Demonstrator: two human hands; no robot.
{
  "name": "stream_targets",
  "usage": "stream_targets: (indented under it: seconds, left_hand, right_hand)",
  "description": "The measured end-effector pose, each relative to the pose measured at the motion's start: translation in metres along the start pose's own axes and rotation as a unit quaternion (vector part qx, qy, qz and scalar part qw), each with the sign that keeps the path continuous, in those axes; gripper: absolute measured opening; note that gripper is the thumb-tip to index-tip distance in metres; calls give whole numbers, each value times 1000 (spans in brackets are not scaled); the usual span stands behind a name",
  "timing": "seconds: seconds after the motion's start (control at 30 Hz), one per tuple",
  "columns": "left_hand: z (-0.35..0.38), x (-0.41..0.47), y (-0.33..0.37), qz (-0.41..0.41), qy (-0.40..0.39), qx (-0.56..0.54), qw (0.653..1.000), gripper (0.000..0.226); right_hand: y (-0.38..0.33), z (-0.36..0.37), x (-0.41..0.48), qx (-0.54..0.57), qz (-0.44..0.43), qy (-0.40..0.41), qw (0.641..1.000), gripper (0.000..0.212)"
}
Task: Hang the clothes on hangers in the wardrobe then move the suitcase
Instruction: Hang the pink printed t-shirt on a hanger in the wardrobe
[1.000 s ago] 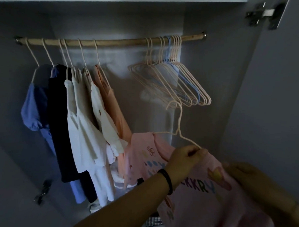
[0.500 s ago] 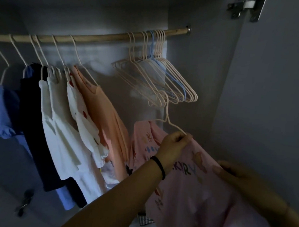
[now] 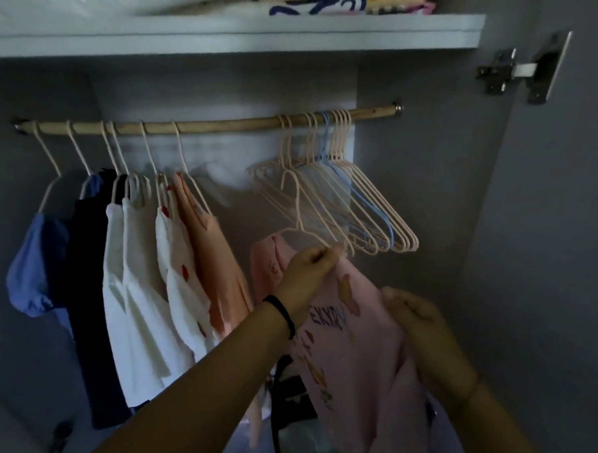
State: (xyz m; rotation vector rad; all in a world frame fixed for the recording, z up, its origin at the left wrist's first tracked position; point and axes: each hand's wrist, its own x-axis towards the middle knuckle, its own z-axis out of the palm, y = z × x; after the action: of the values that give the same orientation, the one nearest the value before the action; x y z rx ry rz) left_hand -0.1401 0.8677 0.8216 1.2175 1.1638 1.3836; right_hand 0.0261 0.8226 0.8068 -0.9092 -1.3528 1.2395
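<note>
A pink printed shirt (image 3: pixel 351 334) hangs on a pale wire hanger (image 3: pixel 296 205) held below the wooden rail (image 3: pixel 209 123). My left hand (image 3: pixel 307 273) grips the hanger and the shirt's collar at the neck. My right hand (image 3: pixel 420 331) holds the shirt's right shoulder fabric. The hanger's hook is free in the air, below the rail and in front of the empty hangers (image 3: pixel 343 201). Several clothes hang on the rail's left half: a blue top (image 3: pixel 35 266), a dark garment (image 3: pixel 86 285), white tops (image 3: pixel 140 288) and an orange shirt (image 3: pixel 214 260). No suitcase is in view.
A white shelf (image 3: pixel 230 38) with folded items runs above the rail. The open wardrobe door with its metal hinge (image 3: pixel 513 71) stands at the right. Dark things lie on the wardrobe floor (image 3: pixel 293 397). A gap on the rail separates the hung clothes from the empty hangers.
The view has tilted up, so the shelf above the rail now shows. Both hands have lifted the pink shirt and its hanger a little closer to the rail.
</note>
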Motion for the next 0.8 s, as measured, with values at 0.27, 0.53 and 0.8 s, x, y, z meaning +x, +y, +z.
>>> stream_targets:
  seconds: [0.27,0.53,0.8]
  left_hand:
    - [-36,44,48,62,65,44,995,27]
    - [-90,81,90,82,131,77,985,17]
    - [-128,104,78,26,167,66,983,7]
  right_hand:
    - [-28,67,63,77,-43,-33,996,27]
    - [-30,133,128,60,-125,-45,989,53]
    - [6,178,161,56,-88,-56,993,31]
